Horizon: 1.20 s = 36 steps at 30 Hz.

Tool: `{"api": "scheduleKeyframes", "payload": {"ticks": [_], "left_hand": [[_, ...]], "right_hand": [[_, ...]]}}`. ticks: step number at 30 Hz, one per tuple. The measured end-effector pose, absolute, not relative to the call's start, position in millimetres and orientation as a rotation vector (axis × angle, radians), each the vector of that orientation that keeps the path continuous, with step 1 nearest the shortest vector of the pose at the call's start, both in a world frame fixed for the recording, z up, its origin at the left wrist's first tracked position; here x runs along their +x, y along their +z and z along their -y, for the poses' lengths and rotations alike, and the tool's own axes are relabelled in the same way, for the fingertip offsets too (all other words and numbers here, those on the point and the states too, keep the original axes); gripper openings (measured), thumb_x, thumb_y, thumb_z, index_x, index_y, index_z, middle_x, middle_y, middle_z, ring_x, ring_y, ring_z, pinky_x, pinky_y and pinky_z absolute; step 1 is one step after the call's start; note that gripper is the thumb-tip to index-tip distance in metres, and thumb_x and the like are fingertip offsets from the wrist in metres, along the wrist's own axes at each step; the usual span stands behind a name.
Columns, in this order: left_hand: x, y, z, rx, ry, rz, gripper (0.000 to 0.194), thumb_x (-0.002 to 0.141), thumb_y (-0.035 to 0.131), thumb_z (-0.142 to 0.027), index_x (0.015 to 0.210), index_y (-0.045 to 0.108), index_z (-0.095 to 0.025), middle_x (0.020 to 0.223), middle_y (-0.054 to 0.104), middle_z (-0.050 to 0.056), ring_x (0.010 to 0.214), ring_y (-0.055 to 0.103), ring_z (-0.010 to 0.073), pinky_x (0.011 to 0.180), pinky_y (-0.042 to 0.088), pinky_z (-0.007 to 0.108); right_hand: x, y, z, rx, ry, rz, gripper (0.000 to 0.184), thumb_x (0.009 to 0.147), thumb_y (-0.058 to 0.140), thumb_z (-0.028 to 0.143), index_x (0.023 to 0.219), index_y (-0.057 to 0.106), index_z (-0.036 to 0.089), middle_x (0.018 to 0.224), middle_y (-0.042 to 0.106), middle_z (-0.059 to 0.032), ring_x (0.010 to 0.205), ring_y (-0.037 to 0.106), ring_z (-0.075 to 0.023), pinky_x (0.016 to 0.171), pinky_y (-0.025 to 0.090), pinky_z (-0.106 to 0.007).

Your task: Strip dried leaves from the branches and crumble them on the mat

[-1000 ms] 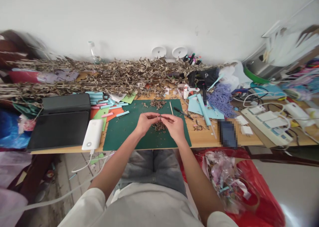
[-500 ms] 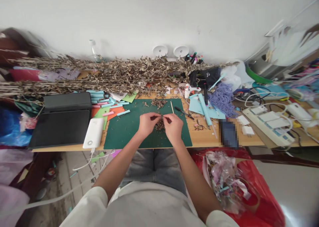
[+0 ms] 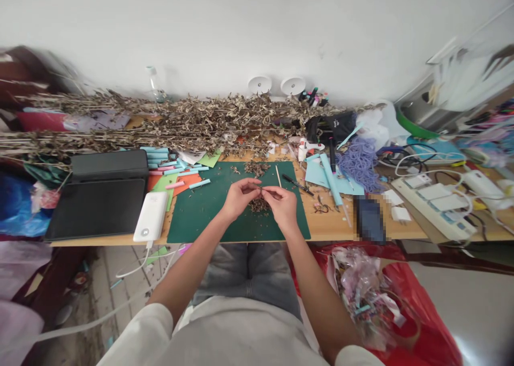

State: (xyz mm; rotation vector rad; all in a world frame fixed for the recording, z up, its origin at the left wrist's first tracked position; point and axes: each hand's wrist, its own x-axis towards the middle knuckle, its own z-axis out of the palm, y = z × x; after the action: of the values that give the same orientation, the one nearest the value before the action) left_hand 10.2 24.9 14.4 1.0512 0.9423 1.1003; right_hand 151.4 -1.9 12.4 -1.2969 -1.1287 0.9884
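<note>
My left hand (image 3: 237, 199) and my right hand (image 3: 283, 205) meet over the green cutting mat (image 3: 201, 211). Both pinch a thin dried twig (image 3: 261, 191) between fingertips, held just above a small heap of crumbled dry leaves (image 3: 259, 205). A second heap of leaf bits (image 3: 255, 167) lies at the mat's far edge, beside a thin wooden stick (image 3: 277, 176). A long bundle of dried leafy branches (image 3: 168, 122) stretches along the back of the table.
Left of the mat lie a white power bank (image 3: 150, 216), black cases (image 3: 100, 194) and coloured paper rolls (image 3: 176, 167). To the right are a black pen tool (image 3: 295, 182), blue paper, purple cord (image 3: 359, 162), a phone (image 3: 369, 218) and a power strip (image 3: 437, 202). A red bag (image 3: 405, 301) sits below.
My hands lifted slightly off the leaf heap and still pinch the twig between them; the view shifted a little.
</note>
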Motion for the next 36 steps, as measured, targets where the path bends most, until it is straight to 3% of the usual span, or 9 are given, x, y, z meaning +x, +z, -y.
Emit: {"api": "scheduleKeyframes", "payload": {"ticks": [7, 14, 21, 24, 28, 32, 36], "left_hand": [[4, 16, -24, 1.362, 1.031, -1.049, 0.029, 0.067, 0.078, -0.033, 0.091, 0.077, -0.016, 0.096, 0.075, 0.009, 0.085, 0.069, 0.0218, 0.078, 0.055, 0.032], [0, 24, -22, 1.600, 0.967, -1.229, 0.023, 0.076, 0.069, -0.033, 0.091, 0.077, -0.017, 0.082, 0.075, 0.006, 0.069, 0.067, 0.0178, 0.062, 0.050, 0.025], [14, 25, -21, 1.503, 1.054, -1.275, 0.019, 0.072, 0.069, -0.029, 0.080, 0.075, -0.013, 0.071, 0.072, 0.005, 0.057, 0.059, 0.0123, 0.052, 0.042, 0.021], [17, 21, -25, 1.336, 1.147, -1.280, 0.021, 0.070, 0.071, -0.031, 0.080, 0.074, -0.013, 0.072, 0.072, 0.005, 0.059, 0.061, 0.0132, 0.055, 0.045, 0.023], [10, 17, -31, 1.182, 1.127, -1.209, 0.026, 0.066, 0.076, -0.033, 0.083, 0.075, -0.013, 0.070, 0.072, 0.006, 0.064, 0.065, 0.0166, 0.062, 0.050, 0.027], [4, 16, -31, 1.174, 1.112, -1.219, 0.028, 0.067, 0.076, -0.032, 0.088, 0.076, -0.014, 0.081, 0.075, 0.008, 0.073, 0.068, 0.0190, 0.069, 0.052, 0.029], [6, 18, -30, 1.143, 1.073, -1.157, 0.030, 0.066, 0.076, -0.032, 0.090, 0.076, -0.014, 0.080, 0.075, 0.008, 0.073, 0.069, 0.0196, 0.071, 0.054, 0.031]], "right_hand": [[152, 15, -1, -1.305, 1.066, 1.018, 0.022, 0.067, 0.072, 0.036, 0.078, 0.072, 0.017, 0.069, 0.073, -0.0042, 0.063, 0.068, -0.0203, 0.063, 0.057, -0.033], [159, 19, -1, -1.305, 1.126, 1.098, 0.026, 0.064, 0.074, 0.036, 0.081, 0.074, 0.016, 0.074, 0.074, -0.0058, 0.067, 0.070, -0.0213, 0.066, 0.058, -0.033], [148, 26, 5, -1.480, 0.632, 1.265, 0.014, 0.072, 0.064, 0.028, 0.078, 0.073, 0.018, 0.072, 0.073, -0.0045, 0.062, 0.067, -0.0193, 0.062, 0.055, -0.030], [147, 23, 6, -1.508, 0.482, 1.218, 0.015, 0.075, 0.061, 0.027, 0.080, 0.072, 0.018, 0.076, 0.073, -0.0055, 0.066, 0.067, -0.0192, 0.068, 0.056, -0.031], [154, 15, 5, -1.481, 0.533, 1.350, 0.016, 0.080, 0.058, 0.026, 0.083, 0.072, 0.019, 0.081, 0.072, -0.0058, 0.071, 0.067, -0.0191, 0.068, 0.056, -0.031], [159, 13, 4, -1.488, 0.507, 1.524, 0.018, 0.079, 0.056, 0.020, 0.082, 0.074, 0.019, 0.090, 0.070, -0.0079, 0.078, 0.066, -0.0192, 0.068, 0.056, -0.030], [159, 20, 4, -1.431, 0.566, 1.501, 0.025, 0.083, 0.056, 0.024, 0.101, 0.072, 0.021, 0.099, 0.070, -0.0074, 0.084, 0.066, -0.0187, 0.072, 0.056, -0.030]]}}
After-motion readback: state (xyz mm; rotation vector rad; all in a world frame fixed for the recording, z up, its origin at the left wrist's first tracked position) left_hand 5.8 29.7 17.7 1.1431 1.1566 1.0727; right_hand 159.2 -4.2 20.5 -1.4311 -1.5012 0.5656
